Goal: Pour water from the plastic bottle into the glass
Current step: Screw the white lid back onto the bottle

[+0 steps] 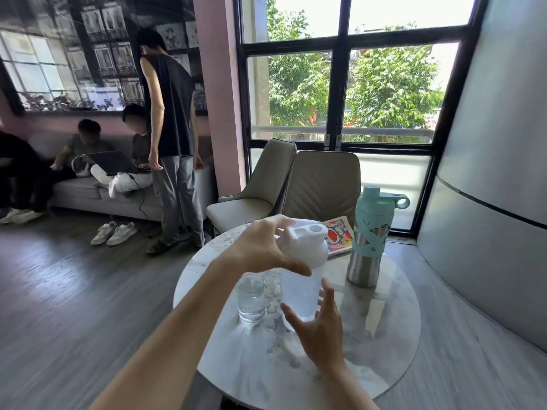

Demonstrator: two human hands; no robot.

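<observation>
While the bottle (302, 288) stands upright at table centre, the left hand (266, 250) grips its lid; the right hand (319, 327), fingers spread, nears its base. Glass (251, 297) sits at 9 o'clock, just beside.

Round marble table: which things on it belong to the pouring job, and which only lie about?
For the job: plastic bottle with white lid, glass, left hand, right hand.

Lying about: teal and steel flask, comic book.

Lounge: sofa (88, 192), padded chairs (321, 184), round marble table (384, 335).
</observation>
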